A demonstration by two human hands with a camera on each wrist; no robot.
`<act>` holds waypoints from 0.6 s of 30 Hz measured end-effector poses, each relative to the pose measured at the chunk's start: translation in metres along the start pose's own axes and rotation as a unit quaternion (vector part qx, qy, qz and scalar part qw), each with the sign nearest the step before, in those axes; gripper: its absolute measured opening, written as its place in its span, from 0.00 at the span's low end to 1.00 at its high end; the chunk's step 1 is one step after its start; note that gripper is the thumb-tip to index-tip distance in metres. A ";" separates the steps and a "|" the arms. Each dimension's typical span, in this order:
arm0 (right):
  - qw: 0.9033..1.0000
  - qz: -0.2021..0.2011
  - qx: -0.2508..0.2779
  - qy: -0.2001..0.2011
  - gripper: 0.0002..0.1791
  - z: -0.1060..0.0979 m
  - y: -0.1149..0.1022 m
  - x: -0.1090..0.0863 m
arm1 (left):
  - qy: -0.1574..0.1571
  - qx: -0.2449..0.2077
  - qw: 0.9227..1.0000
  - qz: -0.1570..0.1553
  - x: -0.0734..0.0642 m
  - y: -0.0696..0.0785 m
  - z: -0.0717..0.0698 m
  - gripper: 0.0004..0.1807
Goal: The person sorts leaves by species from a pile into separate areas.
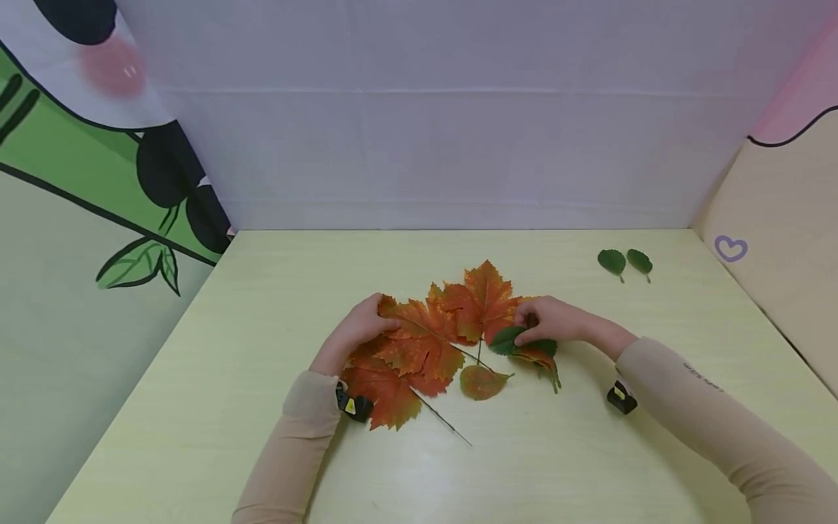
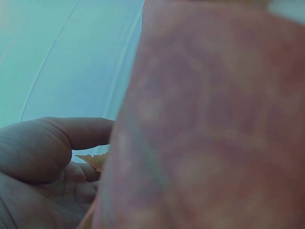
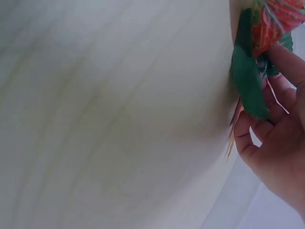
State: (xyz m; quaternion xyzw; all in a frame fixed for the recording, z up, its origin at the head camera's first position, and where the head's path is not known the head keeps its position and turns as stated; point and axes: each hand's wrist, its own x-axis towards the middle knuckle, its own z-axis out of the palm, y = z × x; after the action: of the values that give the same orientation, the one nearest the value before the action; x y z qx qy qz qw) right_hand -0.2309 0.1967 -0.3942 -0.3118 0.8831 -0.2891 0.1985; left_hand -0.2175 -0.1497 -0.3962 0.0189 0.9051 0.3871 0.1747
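At the left of the spread of orange maple leaves, my left hand grips them by their edge, with thin stems pointing toward the front right. A blurred leaf covers much of the left wrist view and hides part of the fingers. My right hand pinches a green leaf together with small orange-green leaves. The right wrist view shows its fingers curled about a green leaf and a red-orange leaf. One small orange-green leaf lies between the hands.
Two green leaves lie at the back right of the pale table. A plain light wall panel stands along the back edge, with printed panels at both sides.
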 end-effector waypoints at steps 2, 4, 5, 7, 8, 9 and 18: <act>1.000 0.005 0.007 0.002 0.11 -0.003 0.000 -0.002 | -0.001 -0.003 1.000 -0.002 0.000 0.000 0.000 0.38; 1.000 0.004 0.011 0.008 0.10 -0.005 0.000 -0.003 | -0.002 -0.005 1.000 -0.003 0.000 0.000 0.000 0.39; 1.000 0.007 0.011 0.011 0.10 -0.007 0.001 -0.003 | -0.001 -0.005 1.000 -0.004 0.000 0.000 0.000 0.39; 1.000 0.009 0.012 0.018 0.09 -0.009 0.003 -0.002 | -0.001 -0.006 1.000 -0.004 0.000 -0.001 0.000 0.40; 1.000 0.010 0.011 0.022 0.09 -0.010 0.004 -0.002 | -0.002 -0.006 1.000 -0.005 0.000 -0.001 0.000 0.39; 1.000 0.011 0.011 0.026 0.09 -0.011 0.006 -0.002 | -0.001 -0.006 1.000 -0.004 0.001 -0.001 0.000 0.39; 0.997 0.053 0.017 0.053 0.09 -0.020 0.022 -0.002 | 0.000 -0.002 1.000 -0.005 0.004 -0.003 0.001 0.37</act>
State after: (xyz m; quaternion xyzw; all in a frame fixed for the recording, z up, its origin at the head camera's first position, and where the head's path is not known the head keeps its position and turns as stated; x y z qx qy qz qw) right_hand -0.2496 0.2195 -0.3924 -0.2459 0.9024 -0.3092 0.1721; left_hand -0.2203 -0.1508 -0.4002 0.0145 0.9044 0.3881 0.1766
